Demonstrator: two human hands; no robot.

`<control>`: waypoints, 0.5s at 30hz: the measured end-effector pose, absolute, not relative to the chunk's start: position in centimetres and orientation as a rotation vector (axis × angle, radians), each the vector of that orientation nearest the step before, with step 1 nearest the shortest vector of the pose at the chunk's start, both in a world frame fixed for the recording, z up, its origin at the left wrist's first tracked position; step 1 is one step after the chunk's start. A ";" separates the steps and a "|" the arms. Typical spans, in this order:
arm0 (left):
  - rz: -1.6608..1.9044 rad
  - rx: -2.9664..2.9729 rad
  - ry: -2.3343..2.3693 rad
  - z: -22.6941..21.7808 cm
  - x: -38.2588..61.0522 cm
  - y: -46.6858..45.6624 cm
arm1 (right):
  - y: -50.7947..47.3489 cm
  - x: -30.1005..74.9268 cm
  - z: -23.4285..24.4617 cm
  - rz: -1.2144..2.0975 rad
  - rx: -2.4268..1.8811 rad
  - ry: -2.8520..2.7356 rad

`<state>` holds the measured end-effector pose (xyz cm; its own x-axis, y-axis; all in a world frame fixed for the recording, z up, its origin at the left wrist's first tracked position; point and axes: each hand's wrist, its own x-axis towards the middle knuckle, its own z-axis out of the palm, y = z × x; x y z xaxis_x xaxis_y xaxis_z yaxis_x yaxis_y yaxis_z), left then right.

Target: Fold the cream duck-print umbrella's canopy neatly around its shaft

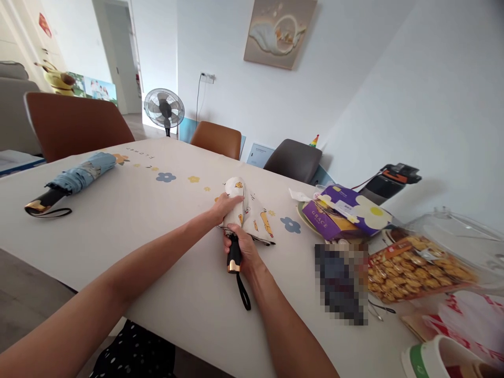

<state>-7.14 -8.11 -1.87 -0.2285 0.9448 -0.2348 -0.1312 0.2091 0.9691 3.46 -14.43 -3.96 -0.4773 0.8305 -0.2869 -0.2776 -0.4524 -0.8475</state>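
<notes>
A folded white umbrella [241, 211] with small yellow and orange prints lies on the white table [157, 220] near the middle. My right hand [244, 245] is closed round its black handle [234, 258], whose gold end and black wrist strap point toward me. My left hand [225, 206] rests on the rolled canopy, fingers pressed against the fabric. A loose flap of the canopy spreads out on the table to the right of my hands.
A blue folded umbrella [74, 181] lies at the far left. At the right are a purple flowered packet [346, 212], a clear box of snacks [417, 268] and a black bottle [388, 181]. Brown chairs [73, 126] and a fan [164, 109] stand beyond the table.
</notes>
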 end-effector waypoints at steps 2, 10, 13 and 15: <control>1.232 0.805 1.309 -1.7 -7.6 -8.0 | -14.4 3.6 -4.1 2.024 -0.890 -1.026; 1.166 0.533 0.867 -0.8 -8.1 -8.3 | -14.5 3.7 -4.3 2.048 -0.836 -1.076; 1.272 0.591 0.915 -0.3 -7.9 -8.4 | -14.6 3.6 -4.3 1.976 -0.892 -1.037; 1.360 0.643 0.968 0.0 -7.8 -8.6 | -14.6 3.7 -4.3 2.004 -0.931 -1.076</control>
<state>-7.78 -8.57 -0.01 -0.0591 0.9787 -0.1965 -0.5057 0.1403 0.8512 3.68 -14.59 -4.30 -0.5202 0.8098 -0.2714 -0.2209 -0.4346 -0.8731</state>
